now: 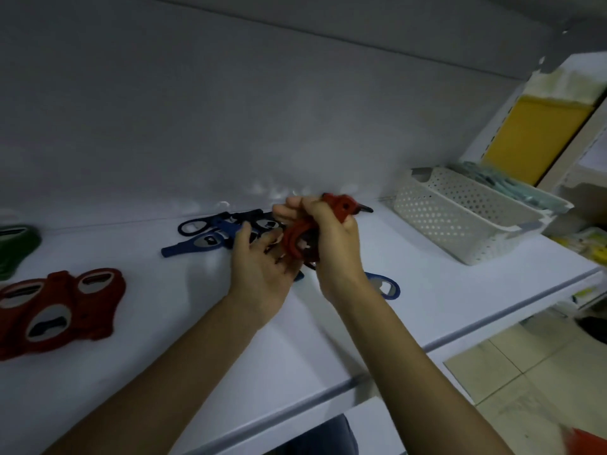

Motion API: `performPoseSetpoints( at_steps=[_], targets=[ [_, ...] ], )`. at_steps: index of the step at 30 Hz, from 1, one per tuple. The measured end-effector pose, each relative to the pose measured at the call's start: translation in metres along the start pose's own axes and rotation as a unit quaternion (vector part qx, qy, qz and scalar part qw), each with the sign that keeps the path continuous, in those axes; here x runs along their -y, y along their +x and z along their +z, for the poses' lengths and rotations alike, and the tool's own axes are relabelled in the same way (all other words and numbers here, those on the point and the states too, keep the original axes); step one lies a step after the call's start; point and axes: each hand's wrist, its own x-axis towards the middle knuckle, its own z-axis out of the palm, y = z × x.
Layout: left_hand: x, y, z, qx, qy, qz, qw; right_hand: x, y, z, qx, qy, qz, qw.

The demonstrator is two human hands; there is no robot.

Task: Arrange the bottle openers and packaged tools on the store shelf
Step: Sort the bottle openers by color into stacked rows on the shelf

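I see both hands raised just above the white shelf (197, 339), near its back wall. My right hand (335, 244) has its fingers curled round a bunch of red bottle openers (297, 239), gripping them by their middle. One opener's end sticks out above the knuckles, with a dark tip pointing right. I cannot tell how many openers are in the bunch.

My left hand (262, 270) is spread, thumb up and fingers stretched toward the lower loops of the bunch. The fingertips are at the loops, but I cannot confirm contact.

Items lying on the shelf:
- The blue pile (213, 231) is a loose heap of blue and dark openers just behind the left hand, overlapping one another with handles pointing left.
- A single blue opener (386, 285) lies flat, partly hidden beneath the right wrist.
- The red pile (62, 307) is a heap of red openers with metal insets, at the left and well apart from the hands.
- The green openers (16, 244) lie at the far left edge, cut off by the frame.
- A white perforated basket (460, 211) stands at the right end of the shelf, set at an angle. The packaged tools (502, 185), in pale teal wrapping, stand inside along its far side.

Beyond the basket, a yellow packet (535, 139) leans at the shelf's end upright.
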Motion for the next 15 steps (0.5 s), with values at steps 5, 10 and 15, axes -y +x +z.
performPoseSetpoints(
  at_steps=[5, 10, 15],
  targets=[
    [-0.011, -0.033, 0.014, -0.047, 0.061, 0.008, 0.997, -0.019, -0.016, 0.037, -0.01, -0.036, -0.009, 0.999],
    [-0.031, -0.066, -0.027, -0.106, 0.35, 0.148, 0.919, -0.029, -0.02, 0.071, 0.022, -0.045, 0.01, 0.999],
    [-0.07, -0.093, -0.056, -0.13, 0.33, 0.179, 0.918, -0.041, -0.034, 0.096, 0.156, -0.073, 0.006, 0.985]
  ],
)
